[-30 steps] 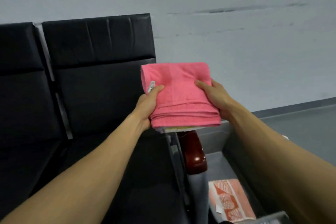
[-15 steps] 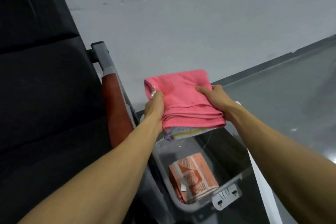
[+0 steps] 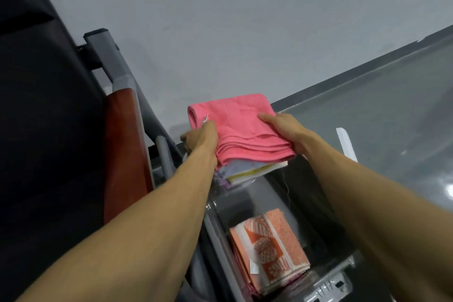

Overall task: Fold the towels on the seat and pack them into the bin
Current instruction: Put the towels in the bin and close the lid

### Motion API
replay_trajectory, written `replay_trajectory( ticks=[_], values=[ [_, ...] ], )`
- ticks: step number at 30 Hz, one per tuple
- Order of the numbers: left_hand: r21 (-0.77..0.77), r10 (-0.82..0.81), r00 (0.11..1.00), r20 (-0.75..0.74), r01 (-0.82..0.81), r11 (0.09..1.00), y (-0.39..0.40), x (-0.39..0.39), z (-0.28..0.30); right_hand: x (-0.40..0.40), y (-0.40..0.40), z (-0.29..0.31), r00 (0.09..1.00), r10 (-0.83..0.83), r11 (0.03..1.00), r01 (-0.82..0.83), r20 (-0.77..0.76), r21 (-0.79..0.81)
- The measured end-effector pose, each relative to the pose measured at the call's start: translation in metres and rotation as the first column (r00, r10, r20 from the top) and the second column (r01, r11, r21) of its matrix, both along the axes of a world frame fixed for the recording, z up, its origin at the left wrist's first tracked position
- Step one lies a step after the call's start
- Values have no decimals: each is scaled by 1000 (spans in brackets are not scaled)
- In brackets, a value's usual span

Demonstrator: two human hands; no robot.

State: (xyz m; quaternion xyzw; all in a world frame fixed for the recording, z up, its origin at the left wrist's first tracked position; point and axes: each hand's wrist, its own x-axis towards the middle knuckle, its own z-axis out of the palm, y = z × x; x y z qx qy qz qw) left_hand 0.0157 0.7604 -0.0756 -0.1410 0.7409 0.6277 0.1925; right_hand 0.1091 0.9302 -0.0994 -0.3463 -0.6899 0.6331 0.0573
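- Since half a second ago, both hands have carried the stack further over the bin point(image 3: 328, 289), and the view has tipped down so that more of the bin's inside shows.
- Nearest, at the bin's near end, the orange patterned towel point(image 3: 269, 247) lies folded flat on the floor, leaving the far end bare, probably room for the next load.
- Above that far end hangs the pink towel point(image 3: 235, 130), folded and on top of a paler folded towel point(image 3: 252, 169) with a yellow stripe; the stack has not yet touched down.
- Left hand point(image 3: 201, 137) grips the stack's left edge, thumb on top and fingers hidden beneath; right hand point(image 3: 286, 130) clamps the right edge the same way, likely to keep the folds from opening.
- Left of the bin, the red armrest point(image 3: 122, 154) and black seat point(image 3: 49, 130) stand against the grey wall point(image 3: 245, 19).
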Motion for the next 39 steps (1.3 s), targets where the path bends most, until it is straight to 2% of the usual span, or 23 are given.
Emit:
replay_trajectory(
  ticks=[2, 4, 10, 15, 21, 23, 27, 30, 36, 39],
  values=[
    [-157, 15, 1000, -27, -19, 987, 2, -9, -4, -9, 4, -15, 999, -17, 994, 13, 35, 108],
    [-211, -17, 999, -43, 8, 977, 5, -10, -5, -13, 0, -30, 1000, -19, 987, 19, 1, 163],
    [-202, -80, 996, -46, 69, 977, 4, -8, -8, -5, -22, -33, 996, 51, 979, -64, 70, 194],
    [-175, -132, 990, -46, 122, 977, 4, 2, -11, -6, -26, -34, 999, 38, 979, -45, 39, 199],
    [-213, -166, 985, -41, 154, 965, 10, -3, -33, -6, -34, -45, 998, 62, 976, -64, 17, 206],
    [-221, -200, 979, -36, 188, 957, 7, 12, -22, -2, -39, -43, 999, 34, 978, -35, 10, 206],
    [-266, -325, 944, -61, 298, 917, 5, 54, -19, 21, -40, -43, 998, -66, 946, 55, 23, 321],
    [-206, -401, 915, -44, 384, 900, 6, 97, -29, 59, -35, -43, 989, -144, 922, 130, 12, 365],
    [-114, -575, 818, 16, 573, 811, 42, 187, -52, 148, -10, -55, 925, -365, 824, 269, 104, 498],
    [-80, -671, 741, 33, 671, 737, 54, 229, -55, 185, 0, -62, 883, -426, 784, 253, 195, 567]
  ],
)
